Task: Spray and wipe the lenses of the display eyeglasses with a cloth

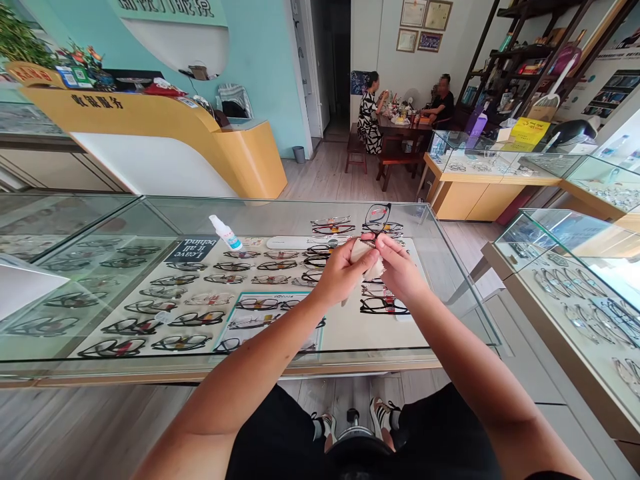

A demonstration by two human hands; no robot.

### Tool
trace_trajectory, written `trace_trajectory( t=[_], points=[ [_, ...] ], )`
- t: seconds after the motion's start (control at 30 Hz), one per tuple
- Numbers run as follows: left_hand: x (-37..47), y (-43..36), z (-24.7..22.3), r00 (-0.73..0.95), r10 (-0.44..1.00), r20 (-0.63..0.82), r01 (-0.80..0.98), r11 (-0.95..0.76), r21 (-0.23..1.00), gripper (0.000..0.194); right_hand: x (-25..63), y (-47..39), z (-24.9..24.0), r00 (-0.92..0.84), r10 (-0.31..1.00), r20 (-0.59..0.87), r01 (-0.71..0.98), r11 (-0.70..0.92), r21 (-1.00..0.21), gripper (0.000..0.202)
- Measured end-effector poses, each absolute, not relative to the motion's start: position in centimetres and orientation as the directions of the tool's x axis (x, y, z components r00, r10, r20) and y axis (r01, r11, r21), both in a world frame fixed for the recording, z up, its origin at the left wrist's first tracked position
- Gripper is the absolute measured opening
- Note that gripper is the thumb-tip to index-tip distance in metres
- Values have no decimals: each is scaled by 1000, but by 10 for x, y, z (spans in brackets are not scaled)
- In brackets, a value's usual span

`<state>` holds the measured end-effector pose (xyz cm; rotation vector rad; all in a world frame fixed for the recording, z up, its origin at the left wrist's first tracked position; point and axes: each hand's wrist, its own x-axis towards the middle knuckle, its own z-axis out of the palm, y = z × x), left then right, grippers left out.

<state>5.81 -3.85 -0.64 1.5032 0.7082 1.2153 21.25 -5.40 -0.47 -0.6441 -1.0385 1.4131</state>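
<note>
Above the glass counter, my two hands are close together. My left hand (343, 272) is closed around a pale cleaning cloth (361, 252). Fingers of my right hand (399, 267) pinch a pair of dark-framed eyeglasses (377, 216), and the cloth lies against them. One lens rim of the glasses stands up beyond the fingertips; the rest is covered by the hands and cloth. A small white spray bottle (226, 233) with a blue label is left of my hands. Rows of eyeglass frames (231, 267) lie inside the case under the glass.
The glass display counter (320, 360) runs across in front of me. More glass cases (590, 293) stand at the right. Beyond are a yellow-and-white reception desk (250, 160) and two people seated at a dark table (400, 127). A white panel (25, 287) is at the left edge.
</note>
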Motion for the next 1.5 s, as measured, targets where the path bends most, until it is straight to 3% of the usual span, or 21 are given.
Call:
trace_trajectory(
  t=[0.37,0.53,0.77,0.9,1.07,1.23,1.4,1.5],
  points=[
    [61,-33,-11,272,947,171,-384,-57,922,68,219,-51,-12,-295,904,310,-364,193,-911,50],
    [62,-35,-9,196,952,234,-331,-161,930,65,218,-52,-12,-319,888,331,-317,229,-920,66],
    [62,-28,-15,179,960,216,-324,-150,934,70,223,-52,-7,-309,891,331,-230,268,-936,45],
    [60,-27,-15,171,966,196,-344,-128,930,71,228,-49,-9,-306,905,296,-280,212,-936,53],
    [60,-29,-13,221,947,233,-233,-181,956,71,224,-45,-15,-87,965,246,-322,207,-924,40],
    [56,-30,-13,315,896,313,-43,-317,948,70,222,-48,-7,-51,966,252,-329,222,-918,43],
    [50,-29,-6,477,821,315,-108,-301,947,61,225,-49,-1,-29,980,197,-406,168,-898,42],
    [51,-32,-5,483,827,289,-101,-276,956,60,223,-49,-1,-42,981,191,-431,155,-889,45]
  ],
)
